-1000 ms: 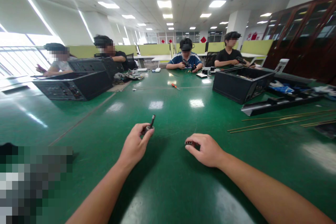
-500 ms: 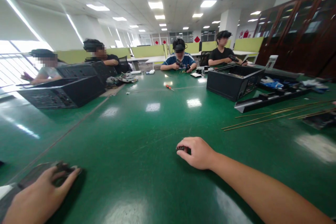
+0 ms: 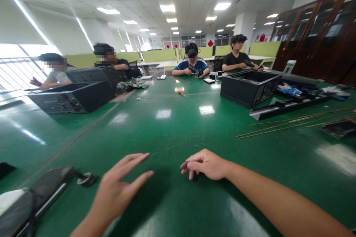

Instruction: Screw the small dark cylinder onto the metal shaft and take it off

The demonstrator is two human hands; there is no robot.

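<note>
My left hand hovers over the green tabletop, fingers apart and nothing between them. To its left lies a dark elongated device with a small round part at its far end. My right hand is near the table's middle, thumb and fingers pinched around a small dark object, mostly hidden by the fingertips. A gap separates the two hands.
Black computer cases stand at the left and right. Thin brass rods lie right of centre. A red screwdriver lies farther back. Several people sit across the table, one in a blue shirt.
My left hand has left the dark device and moved right, its fingers opening. My right hand has turned slightly, with its fingers now pointing lower. The view has tilted up a little.
</note>
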